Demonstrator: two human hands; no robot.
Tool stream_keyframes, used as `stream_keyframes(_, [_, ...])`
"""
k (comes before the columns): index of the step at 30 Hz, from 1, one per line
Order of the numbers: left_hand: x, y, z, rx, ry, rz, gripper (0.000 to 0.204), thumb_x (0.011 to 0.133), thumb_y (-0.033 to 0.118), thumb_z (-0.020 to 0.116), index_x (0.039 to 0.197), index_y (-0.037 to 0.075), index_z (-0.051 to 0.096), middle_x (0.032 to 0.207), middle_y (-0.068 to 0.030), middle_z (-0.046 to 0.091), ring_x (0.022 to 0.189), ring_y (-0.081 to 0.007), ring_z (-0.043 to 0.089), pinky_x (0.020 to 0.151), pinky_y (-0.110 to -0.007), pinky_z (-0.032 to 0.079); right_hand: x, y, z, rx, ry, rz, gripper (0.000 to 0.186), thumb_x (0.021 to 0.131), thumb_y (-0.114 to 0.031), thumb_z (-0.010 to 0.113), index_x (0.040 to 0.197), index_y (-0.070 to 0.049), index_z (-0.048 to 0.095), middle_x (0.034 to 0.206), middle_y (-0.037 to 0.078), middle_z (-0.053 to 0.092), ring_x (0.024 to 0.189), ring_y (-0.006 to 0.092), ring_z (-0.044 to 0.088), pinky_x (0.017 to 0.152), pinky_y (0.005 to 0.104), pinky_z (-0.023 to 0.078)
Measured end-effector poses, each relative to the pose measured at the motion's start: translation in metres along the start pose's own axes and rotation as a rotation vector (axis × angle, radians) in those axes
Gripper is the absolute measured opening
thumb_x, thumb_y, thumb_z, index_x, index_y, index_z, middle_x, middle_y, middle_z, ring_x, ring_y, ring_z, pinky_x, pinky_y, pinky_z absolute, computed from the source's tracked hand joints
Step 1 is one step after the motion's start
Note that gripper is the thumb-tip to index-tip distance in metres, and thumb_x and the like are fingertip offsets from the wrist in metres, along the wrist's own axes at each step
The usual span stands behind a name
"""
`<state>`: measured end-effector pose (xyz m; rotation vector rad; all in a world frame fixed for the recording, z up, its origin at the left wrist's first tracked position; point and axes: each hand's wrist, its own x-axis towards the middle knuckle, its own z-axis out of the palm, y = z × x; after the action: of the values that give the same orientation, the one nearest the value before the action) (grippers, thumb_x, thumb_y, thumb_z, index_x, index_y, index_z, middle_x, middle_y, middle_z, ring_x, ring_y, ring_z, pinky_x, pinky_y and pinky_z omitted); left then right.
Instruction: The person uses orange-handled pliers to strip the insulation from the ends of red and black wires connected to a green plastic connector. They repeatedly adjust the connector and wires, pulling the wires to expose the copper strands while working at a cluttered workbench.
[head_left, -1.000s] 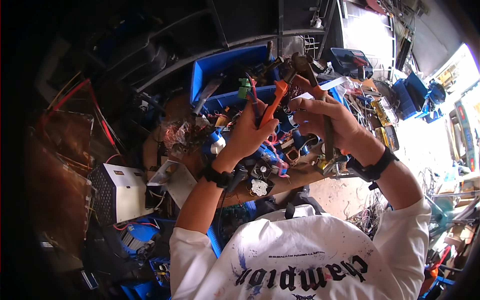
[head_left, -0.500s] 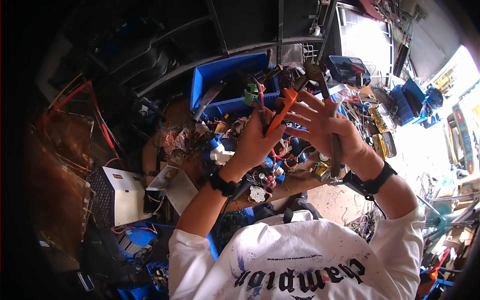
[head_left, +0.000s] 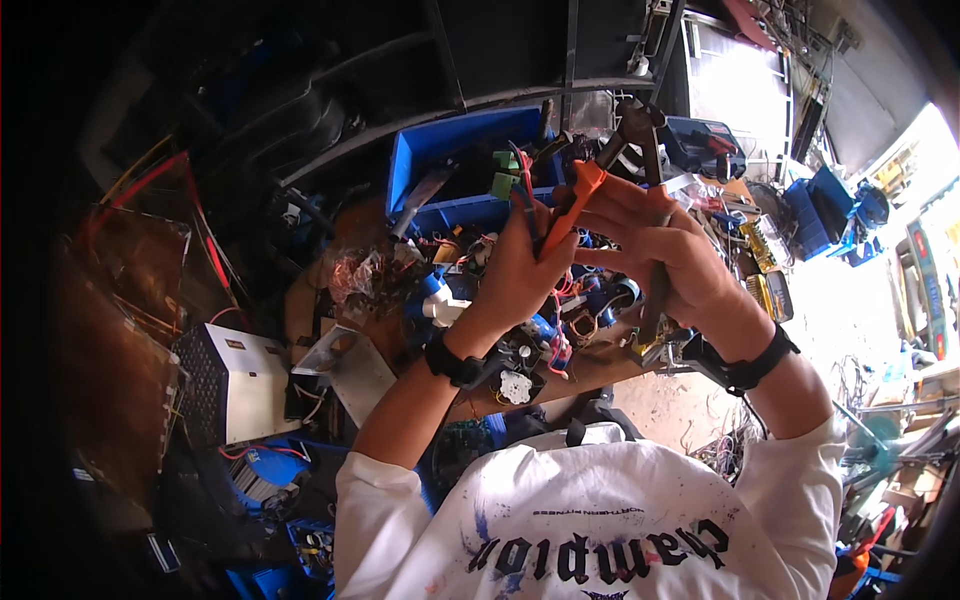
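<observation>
Both my hands are raised over the cluttered bench, on a pair of large cutters with orange-sleeved handles (head_left: 572,212). Its dark metal head (head_left: 640,122) points away from me, above the fingers. My left hand (head_left: 515,275) is closed round the left handle. A thin blue piece (head_left: 524,200) shows at its fingertips; whether it is held, I cannot tell. My right hand (head_left: 680,265) has its fingers bent around the other handle, whose darker lower end runs down past the palm. Just beyond the left hand appears a green connector (head_left: 505,180) with a red wire.
Behind the hands stands a blue bin (head_left: 400,165). Small motors, wires and a white-and-blue part (head_left: 440,303) crowd the bench (head_left: 590,368). A black case (head_left: 705,145) lies at the back right. To the left are a white metal box (head_left: 240,385) and a bag of copper-coloured wire (head_left: 362,280).
The right hand's fingers have curled in more around its handle. The cutters' head has shifted slightly up and right. The left hand keeps its grip.
</observation>
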<state>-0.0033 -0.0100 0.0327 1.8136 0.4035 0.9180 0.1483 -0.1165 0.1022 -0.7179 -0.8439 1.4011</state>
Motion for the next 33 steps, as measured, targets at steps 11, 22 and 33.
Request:
stream_keyframes(11, [-0.008,-0.006,-0.007,-0.150,-0.132,-0.149,0.041,0.101,0.038,0.038,0.095,0.002,0.056,0.065,-0.0014,0.045,0.059,-0.0099,0.043,0.056,-0.026,0.036,-0.013,-0.001,-0.009,-0.033,0.073,0.032,0.060,0.078,0.007,0.044,0.137,0.002,0.036,0.135,0.016,0.048,0.125,0.0272,0.049,0.102,0.0434,0.041])
stream_keyframes(22, [0.001,0.015,-0.002,0.199,0.003,-0.245,0.059,0.093,0.051,0.051,0.068,-0.001,0.062,0.047,-0.0048,0.047,0.046,-0.0131,0.044,0.046,-0.034,0.034,-0.031,0.001,-0.007,-0.227,0.232,0.167,0.043,0.083,0.001,0.051,0.126,0.000,0.050,0.097,0.004,0.057,0.083,0.0108,0.053,0.077,0.0279,0.045])
stream_keyframes(33, [0.004,0.014,0.004,0.335,0.030,-0.239,0.061,0.093,0.046,0.052,0.057,-0.002,0.053,0.045,-0.0146,0.045,0.041,-0.0266,0.045,0.045,-0.039,0.034,-0.041,0.004,-0.004,-0.202,0.255,0.233,0.042,0.085,-0.004,0.055,0.126,-0.001,0.050,0.090,0.000,0.054,0.076,0.0078,0.053,0.082,0.0321,0.049])
